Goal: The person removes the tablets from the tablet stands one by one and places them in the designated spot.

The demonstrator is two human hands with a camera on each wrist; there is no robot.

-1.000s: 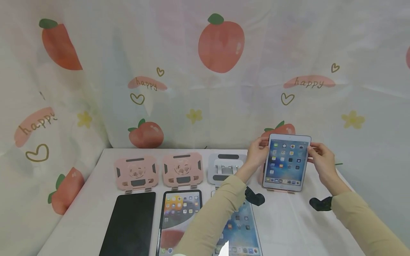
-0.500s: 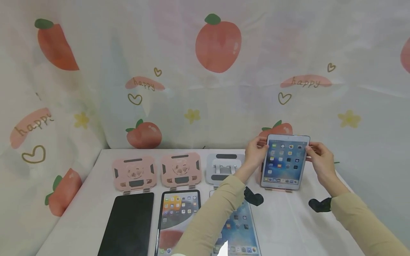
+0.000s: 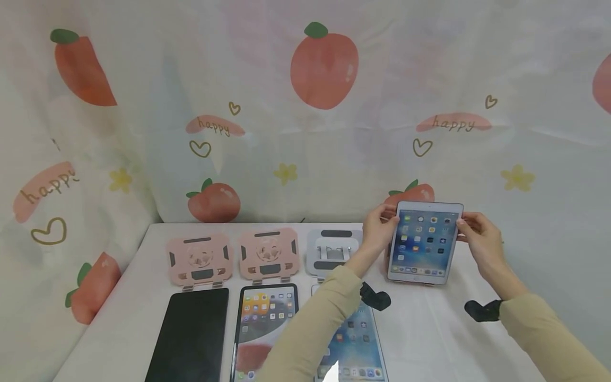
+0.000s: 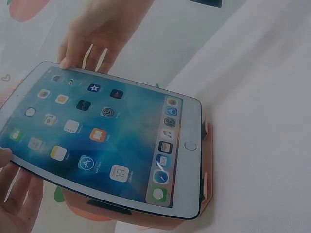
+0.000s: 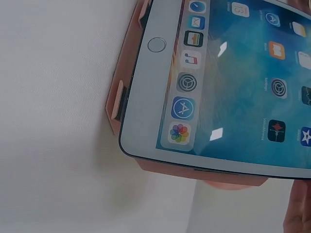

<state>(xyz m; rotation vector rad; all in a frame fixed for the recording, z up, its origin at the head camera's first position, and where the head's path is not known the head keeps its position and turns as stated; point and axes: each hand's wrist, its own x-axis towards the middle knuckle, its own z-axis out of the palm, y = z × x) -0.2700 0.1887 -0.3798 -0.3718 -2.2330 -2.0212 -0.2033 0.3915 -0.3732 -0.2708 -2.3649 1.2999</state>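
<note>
A white tablet (image 3: 424,241) with a lit home screen leans upright at the back right of the table. Behind and below it is a pink tablet stand (image 4: 208,160), whose two front hooks (image 5: 118,100) stand at the tablet's home-button edge. My left hand (image 3: 379,231) pinches the tablet's left side near the top, with the thumb on the front and the fingers behind. Across from it, my right hand (image 3: 483,246) pinches the right side near the top in the same way. Most of the stand is hidden by the tablet.
Two pink stands (image 3: 200,258) (image 3: 269,253) and a grey-white stand (image 3: 333,250) stand in a row to the left. Before them lie a black tablet (image 3: 188,334), a lit tablet (image 3: 263,323) and a larger one (image 3: 355,339) partly under my left sleeve. A fruit-print curtain (image 3: 324,170) hangs behind.
Both hands keep hold of the tablet, which has hardly moved. Less of the pink strip shows beneath its lower edge. The head view has shifted slightly.
</note>
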